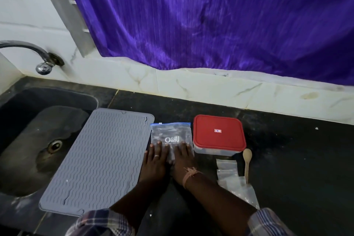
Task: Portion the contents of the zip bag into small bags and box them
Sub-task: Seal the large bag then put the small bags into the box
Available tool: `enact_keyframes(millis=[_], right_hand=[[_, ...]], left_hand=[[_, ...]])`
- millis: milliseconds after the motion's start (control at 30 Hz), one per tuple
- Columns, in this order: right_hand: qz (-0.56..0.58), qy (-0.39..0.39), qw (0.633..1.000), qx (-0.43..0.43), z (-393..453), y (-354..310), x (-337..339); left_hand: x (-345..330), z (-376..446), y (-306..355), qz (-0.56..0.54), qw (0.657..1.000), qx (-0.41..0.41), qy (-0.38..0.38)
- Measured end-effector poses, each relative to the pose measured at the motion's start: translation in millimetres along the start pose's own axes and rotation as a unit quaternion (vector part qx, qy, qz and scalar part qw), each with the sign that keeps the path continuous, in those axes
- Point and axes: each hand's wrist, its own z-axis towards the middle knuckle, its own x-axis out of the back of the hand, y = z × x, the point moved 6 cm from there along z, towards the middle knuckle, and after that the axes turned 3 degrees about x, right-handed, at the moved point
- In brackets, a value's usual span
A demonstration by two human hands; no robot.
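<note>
Task at start. Zip bag [171,136] lies flat, just left of red-lidded box [219,134], seal looks closed. Left hand [155,157] and right hand [183,156] press on it, fingers straight, slightly spread. Small bags [227,166] near box front, seem unfilled; box lid on.

Zip bag [170,132]: clear glossy plastic. Mat [103,159]: matt grey, ribbed, rubbery. Spoon [247,161] wood, tap [38,53] shiny metal, curtain [229,15] sheeny cloth.

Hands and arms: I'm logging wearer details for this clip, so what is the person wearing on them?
Left hand bears a silver ring. Right hand has a frayed orange-brown thread band tied round its wrist. Both forearms are bare, with plaid sleeves in blue, white and brownish checks pushed back.
</note>
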Motion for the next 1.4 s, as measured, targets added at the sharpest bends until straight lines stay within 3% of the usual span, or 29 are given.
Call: enact_keyframes(millis=[133,233,300,400,467,600,700,800,900,967,1033,1100,1167,1233,1267,1300,1333,1367,1400], right_hand=[[0.043,-0.021,0.999,0.007,-9.9,-11.3,29.2],[0.01,0.182,0.981,0.064,-34.4,-24.6,83.1],[-0.04,0.303,0.95,0.063,-47.5,-22.0,105.0],[-0.024,0.322,0.945,-0.055,-57.7,13.2,113.6],[-0.029,0.267,0.957,-0.107,-55.5,37.1,105.7],[-0.111,0.204,0.969,-0.084,-53.5,51.7,102.2],[-0.2,0.157,0.964,-0.073,-51.9,48.2,100.6],[-0.192,0.156,0.968,-0.041,-49.7,45.6,109.6],[-0.192,0.2,0.961,-0.004,-58.2,42.5,137.8],[-0.168,0.212,0.962,0.03,-62.3,45.3,144.1],[-0.118,0.234,0.965,0.028,-73.0,52.0,155.7],[0.029,0.315,0.949,0.018,-89.8,62.0,177.4],[0.153,0.458,0.876,-0.019,-112.9,82.0,206.3],[0.225,0.583,0.772,-0.116,-139.6,126.3,225.5],[0.324,0.609,0.705,-0.168,-148.6,155.0,227.4],[0.434,0.604,0.631,-0.219,-150.6,187.6,219.5],[0.488,0.549,0.613,-0.291,-149.4,224.8,206.2],[0.509,0.467,0.627,-0.36,-145.9,252.1,186.3],[0.471,0.404,0.664,-0.417,-151.5,278.5,172.6]], left_hand=[[7.3,15.4,-2.8,0.028,0.999,0.009,-0.014],[35.3,21.3,11.6,0.008,1.0,0.02,-0.01],[55.0,18.4,31.7,-0.041,0.997,-0.013,0.059],[68.3,12.8,65.3,-0.232,0.967,-0.006,0.107],[63.9,17.6,86.3,-0.371,0.926,0.035,0.061],[21.9,44.1,98.9,-0.583,0.796,0.157,-0.042],[36.2,30.5,115.7,-0.653,0.72,0.223,-0.071],[55.7,14.3,138.0,-0.706,0.656,0.248,-0.101],[54.2,10.8,141.2,-0.73,0.626,0.25,-0.117],[51.4,7.6,140.2,-0.725,0.636,0.244,-0.101],[42.3,12.5,136.4,-0.693,0.674,0.244,-0.076],[42.1,13.0,139.1,-0.661,0.704,0.253,-0.061],[48.2,11.2,141.4,-0.6,0.752,0.269,-0.054],[47.2,10.6,140.0,-0.583,0.757,0.293,-0.039],[45.6,9.3,139.5,-0.589,0.749,0.302,-0.034],[42.9,9.4,138.5,-0.594,0.744,0.306,-0.026],[41.4,8.2,140.4,-0.592,0.745,0.306,-0.023],[40.1,7.3,141.2,-0.591,0.747,0.303,-0.021],[39.6,5.2,143.8,-0.594,0.745,0.301,-0.019]])
